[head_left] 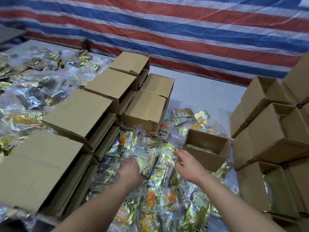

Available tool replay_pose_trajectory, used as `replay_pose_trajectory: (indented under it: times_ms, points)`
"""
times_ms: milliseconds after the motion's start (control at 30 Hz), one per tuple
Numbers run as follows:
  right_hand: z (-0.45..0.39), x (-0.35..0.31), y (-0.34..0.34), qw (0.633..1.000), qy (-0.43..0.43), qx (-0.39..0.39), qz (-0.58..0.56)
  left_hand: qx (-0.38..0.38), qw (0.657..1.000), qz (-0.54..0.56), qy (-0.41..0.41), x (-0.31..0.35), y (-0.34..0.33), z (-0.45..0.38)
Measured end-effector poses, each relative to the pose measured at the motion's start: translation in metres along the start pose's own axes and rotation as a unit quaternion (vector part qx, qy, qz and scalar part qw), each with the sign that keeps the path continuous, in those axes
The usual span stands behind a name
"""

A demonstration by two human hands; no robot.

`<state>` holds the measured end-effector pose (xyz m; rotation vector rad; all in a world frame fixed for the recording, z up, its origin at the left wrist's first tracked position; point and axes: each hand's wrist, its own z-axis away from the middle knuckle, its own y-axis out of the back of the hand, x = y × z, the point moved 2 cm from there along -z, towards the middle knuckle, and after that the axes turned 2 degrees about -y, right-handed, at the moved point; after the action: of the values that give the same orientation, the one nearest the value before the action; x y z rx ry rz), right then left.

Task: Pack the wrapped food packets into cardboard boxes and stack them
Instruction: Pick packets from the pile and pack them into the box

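While both forearms are stretching forward over the heap of gold-wrapped packets [160, 195], the hands are working into its far side: the left hand [129, 169] is lying on the heap with its fingers sunk among the wrappers, so I cannot tell whether it is gripping a packet, and the right hand [187, 162] is hovering over the packets with its fingers loosely curled, apparently holding nothing. Just beyond the right hand, the open box [206, 149] is standing on the worktop [200, 94], touching the heap, with some gold packets already lying inside it. This is looking like the gathering step, with that box only partly filled. The next move is probably calling for a firm pinch on one slippery wrapper, or a small bundle, and a short carry to the open box. Left of the open box, closed boxes [78, 114] are standing in stacked rows; right of it, more boxes [267, 124] are sitting piled with their flaps up. Farther off, past the closed boxes, more loose packets [33, 84] are spreading toward the striped tarpaulin [184, 30].
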<state>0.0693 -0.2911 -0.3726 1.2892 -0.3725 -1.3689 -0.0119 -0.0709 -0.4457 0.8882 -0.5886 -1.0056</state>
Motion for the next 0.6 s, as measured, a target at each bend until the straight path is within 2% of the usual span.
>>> replay_pose_trajectory:
  times_ms: [200,267,333,400,467,533,600]
  points:
    - [0.003,0.001,-0.004,1.0,-0.01,-0.007,-0.013,0.097,0.985,0.139,-0.022,-0.001,0.012,0.01]
    - [0.001,-0.002,-0.008,0.997,-0.029,0.0,-0.073,0.1,0.97,0.222,-0.021,-0.003,0.023,0.016]
    - [0.0,-0.009,-0.011,0.981,-0.076,-0.001,-0.179,0.101,0.941,0.322,-0.028,0.001,0.038,0.026]
    - [0.0,-0.023,-0.012,0.944,-0.129,-0.022,-0.301,0.124,0.906,0.399,-0.058,0.01,0.055,0.036]
    - [-0.001,-0.038,-0.012,0.886,-0.171,-0.067,-0.426,0.122,0.865,0.477,-0.095,0.022,0.074,0.043]
    - [-0.003,-0.05,-0.009,0.814,-0.167,-0.099,-0.547,0.079,0.818,0.554,-0.136,0.036,0.088,0.046]
    - [-0.005,-0.061,0.001,0.755,-0.143,-0.102,-0.632,0.035,0.797,0.576,-0.179,0.056,0.099,0.052]
